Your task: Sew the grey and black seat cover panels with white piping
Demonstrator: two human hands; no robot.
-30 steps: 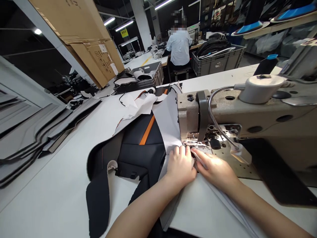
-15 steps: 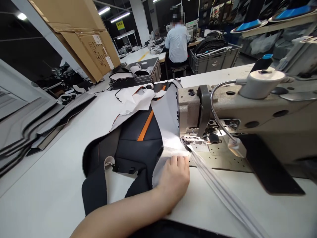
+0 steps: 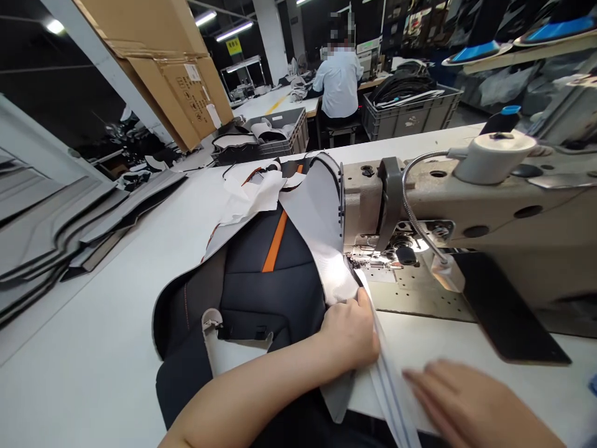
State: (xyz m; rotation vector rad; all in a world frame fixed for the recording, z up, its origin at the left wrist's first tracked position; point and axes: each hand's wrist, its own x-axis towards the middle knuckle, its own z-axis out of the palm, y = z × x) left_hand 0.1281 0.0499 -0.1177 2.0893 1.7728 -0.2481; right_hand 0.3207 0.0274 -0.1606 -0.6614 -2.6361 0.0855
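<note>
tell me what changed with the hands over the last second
The right hand, at the presser foot at first and then out of view, has come back low on the right, open, over the white fabric strip. The left hand has moved right and now pinches the white fabric below the foot. The sewing machine and the black panel with its orange stripe stayed where they were.

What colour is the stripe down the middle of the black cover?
Bright orange; the stripe shows best in the head view.

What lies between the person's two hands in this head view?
In the head view, a folded pale fabric strip runs between the left hand and the right hand.
</note>
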